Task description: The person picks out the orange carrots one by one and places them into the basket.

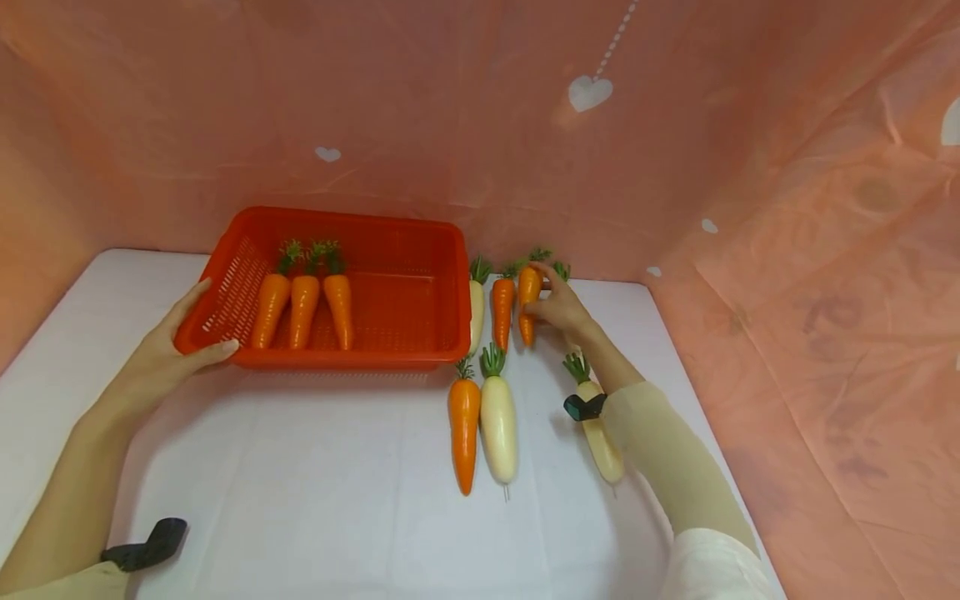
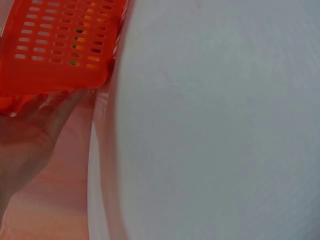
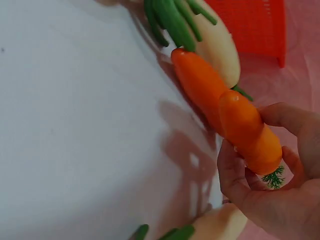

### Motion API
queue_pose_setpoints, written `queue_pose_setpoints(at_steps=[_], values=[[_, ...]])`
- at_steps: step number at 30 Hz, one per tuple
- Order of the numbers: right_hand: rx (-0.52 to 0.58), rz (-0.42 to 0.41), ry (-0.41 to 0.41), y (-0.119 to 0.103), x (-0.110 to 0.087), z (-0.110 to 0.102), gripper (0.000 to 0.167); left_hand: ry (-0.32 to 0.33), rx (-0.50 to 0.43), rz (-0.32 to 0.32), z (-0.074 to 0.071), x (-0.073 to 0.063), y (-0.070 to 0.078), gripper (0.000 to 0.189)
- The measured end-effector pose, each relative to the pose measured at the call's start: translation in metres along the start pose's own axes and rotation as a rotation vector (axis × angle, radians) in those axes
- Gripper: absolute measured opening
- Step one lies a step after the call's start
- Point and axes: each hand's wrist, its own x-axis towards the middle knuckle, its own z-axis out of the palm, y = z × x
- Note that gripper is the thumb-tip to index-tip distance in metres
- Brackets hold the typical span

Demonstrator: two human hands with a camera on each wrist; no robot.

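Observation:
My left hand (image 1: 161, 354) grips the left end of a red plastic basket (image 1: 352, 358), thumb on its front rim. In the left wrist view the fingers (image 2: 62, 112) reach under the basket's end. Inside the basket, three orange carrots (image 1: 303, 310) with green tops lie side by side at the left. At the back right, my right hand (image 1: 566, 310) pinches another carrot (image 3: 245, 127) between thumb and fingers. This carrot overlaps a neighbouring carrot (image 3: 197, 75) in the right wrist view, and its shadow falls on the white tabletop.
Right of the basket lie a white radish (image 1: 476, 312) and a carrot (image 1: 503, 310). Nearer the front are a carrot (image 1: 465, 433) and a white radish (image 1: 498, 425). Another radish (image 1: 600, 442) lies under my right forearm. A pink curtain (image 1: 525, 167) rises behind the white table (image 1: 300, 492).

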Motion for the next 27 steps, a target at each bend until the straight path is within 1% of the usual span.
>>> queue_pose_setpoints(at_steps=[6, 9, 13, 18, 22, 24, 27], values=[[0.012, -0.048, 0.014, -0.014, -0.008, -0.003, 0.087, -0.002, 0.008, -0.006, -0.001, 0.001, 0.0, 0.089], [0.037, -0.078, 0.002, -0.024, -0.01, -0.002, 0.086, 0.002, -0.006, -0.004, -0.001, 0.001, -0.001, 0.089], [0.084, -0.113, -0.047, -0.041, -0.012, 0.002, 0.087, -0.001, -0.004, -0.008, -0.002, 0.001, -0.002, 0.09], [0.12, -0.17, -0.109, -0.066, -0.016, 0.013, 0.086, -0.013, 0.06, -0.033, -0.005, 0.0, 0.002, 0.092], [0.097, -0.199, -0.144, -0.084, -0.015, 0.023, 0.085, -0.022, 0.107, -0.052, -0.005, 0.0, 0.008, 0.097], [0.076, -0.218, -0.165, -0.091, -0.014, 0.028, 0.085, -0.029, 0.117, -0.042, -0.005, 0.001, 0.01, 0.099], [0.056, -0.238, -0.203, -0.101, -0.011, 0.036, 0.084, -0.037, 0.108, -0.016, -0.004, 0.003, 0.01, 0.1]])
